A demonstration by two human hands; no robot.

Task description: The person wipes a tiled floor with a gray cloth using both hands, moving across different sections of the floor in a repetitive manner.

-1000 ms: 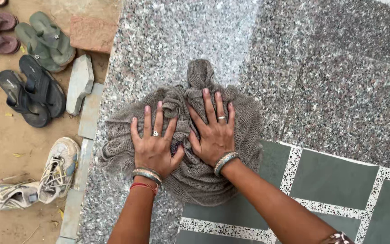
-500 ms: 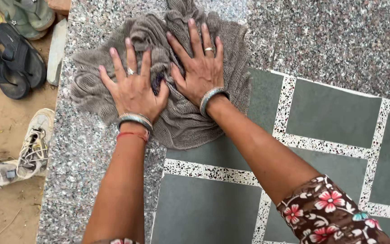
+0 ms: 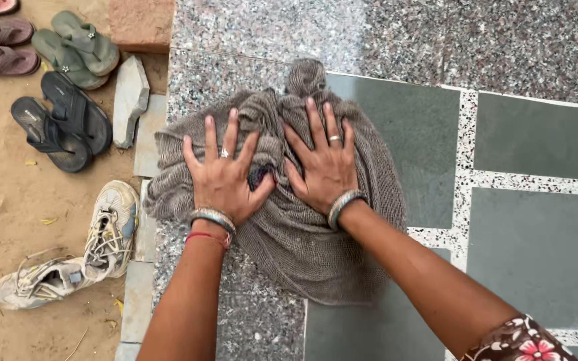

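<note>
- We press our left hand (image 3: 224,179) flat on the grey knitted cloth (image 3: 289,220), its grip spread wide with all fingers splayed and nothing pinched.
- Our right hand (image 3: 324,167) lies just beside the left one on the same cloth, its grip spread too, palm down, thumbs nearly meeting over a small dark patch of the cloth.
- The cloth lies bunched directly under both hands and reaches past them on every side: a twisted knob of it pokes out beyond the fingertips, and a broad fold trails back under the wrists.
- The cloth rests on the floor (image 3: 530,134), half on speckled granite and half on green tiles with speckled borders.
- Both wrists carry bangles; a ring shows on each hand.
- Left of the cloth, off the floor's edge, a pair of worn white sneakers (image 3: 75,257) lies on sandy ground.
- Farther from the cloth on that side lie black sandals (image 3: 61,120), green sandals (image 3: 78,47), a grey stone (image 3: 130,97) and a reddish brick (image 3: 142,23).
</note>
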